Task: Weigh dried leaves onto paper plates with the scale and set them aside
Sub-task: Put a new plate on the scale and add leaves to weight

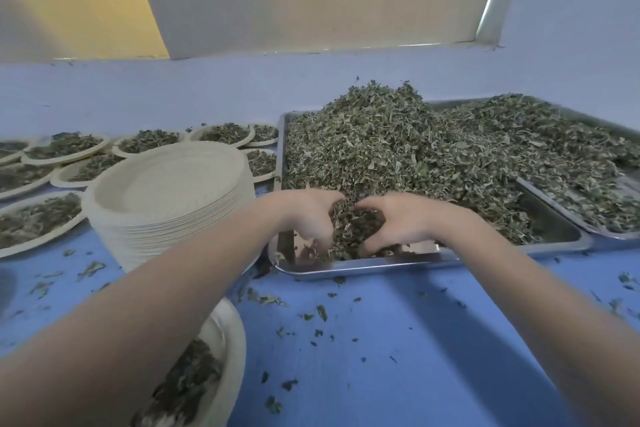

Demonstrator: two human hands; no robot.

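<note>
leaves scooped at the tray's near edge, plate waiting down-left

the desk (398,340) is covered in blue and is littered with loose bits of leaf. two steel trays are seen on it: the big tray (363,265) straight ahead, heaped with dried leaves (381,146), and a second tray (588,229) overlapping its right side, only partly in view. the heap is highest at the far side and thinnest at the near edge, where bare metal shows.

one stack (166,198) of empty paper plates is stood just left of the big tray. behind and to the left of it, about ten filled plates (65,146) are laid out in rows; the exact count cannot be given, since some are cut off by the frame. one more plate (221,350), part filled, lies nearest the body under the left forearm. no scale can be made out; it may sit under that plate.

both hands are in the tray's near edge. the left hand (308,218) and the right hand (398,222) are cupped toward each other, fingers curled round one clump of leaves between them. the near plate lies down and to the left of the clump, on the left hand's side, so the load would likely be carried back toward the body and leftward.
</note>
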